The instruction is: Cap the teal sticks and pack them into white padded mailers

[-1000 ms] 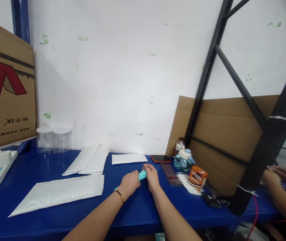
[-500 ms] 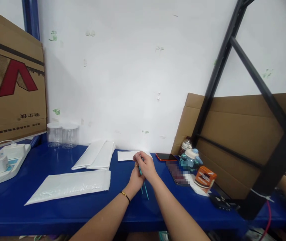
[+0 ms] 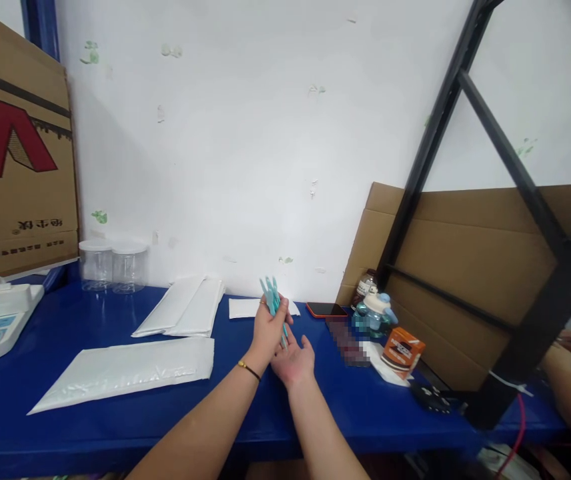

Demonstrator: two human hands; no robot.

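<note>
1. "NESCAFE" stands on the orange box (image 3: 399,357), right of the fingers (image 3: 283,308).
2. Inverted Chinese characters with "®" mark the carton (image 3: 18,200), far left of the fingers; wording unclear.

Bright overall; faint shadow on wall (image 3: 230,147); right edge blurry.

An orange box (image 3: 402,354) beside a bottle (image 3: 373,312).

Single head cam, worn on person's head, looks forward and slightly down across blue table (image 3: 130,427) at white wall (image 3: 235,133). Forearms enter from bottom edge; hands near, lower middle. Wall fills upper middle. No second view, nothing shared.
</note>
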